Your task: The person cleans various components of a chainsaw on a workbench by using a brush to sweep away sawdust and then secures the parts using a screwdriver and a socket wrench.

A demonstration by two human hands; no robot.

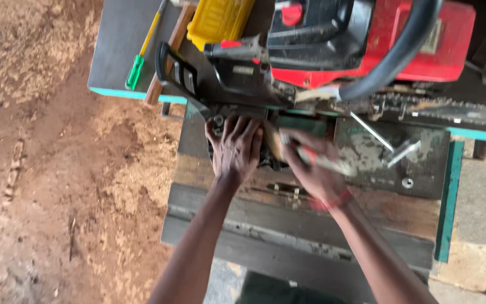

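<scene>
Chainsaw (367,45), red and black, lies on the wooden bench (310,225), up at twelve o'clock from the person. It looks heavy and hard, with a sharp chain (445,108) running to three o'clock, so the big black handle (395,56) seems the safe place to grab. The left hand (234,149) presses down flat, fingers spread, on a dark metal part at the saw's near side. The right hand (310,169) is closed around a small tool (324,161). A green screwdriver (142,53) lies at ten o'clock.
</scene>
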